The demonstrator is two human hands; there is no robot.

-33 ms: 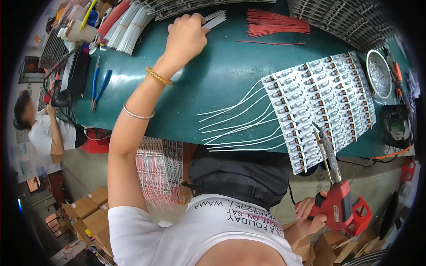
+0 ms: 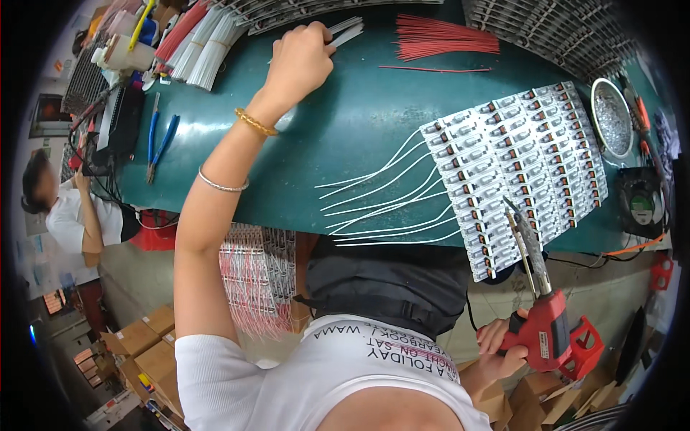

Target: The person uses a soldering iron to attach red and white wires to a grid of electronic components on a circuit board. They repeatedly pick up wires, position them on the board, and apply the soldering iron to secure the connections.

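At the far side of the bench, my left hand [image 2: 302, 59] is closed at the near end of a small bundle of white wires [image 2: 348, 32]; its fingertips are partly hidden. My right hand [image 2: 503, 348], at the lower right, grips the handle of a red soldering gun [image 2: 548, 332]. The long metal tip of the gun [image 2: 530, 248] points up over a panel of white modules [image 2: 514, 161] set in rows. Several white wires [image 2: 392, 188] trail leftward from the panel's left edge.
Beyond the panel lie a bundle of red wires [image 2: 445, 37] and a single red wire [image 2: 435, 69]. A silver bowl [image 2: 627, 152] stands at the right. Blue-handled pliers [image 2: 162, 140] rest on the left of the green bench [image 2: 287, 183]. Another person [image 2: 86, 208] sits further left.
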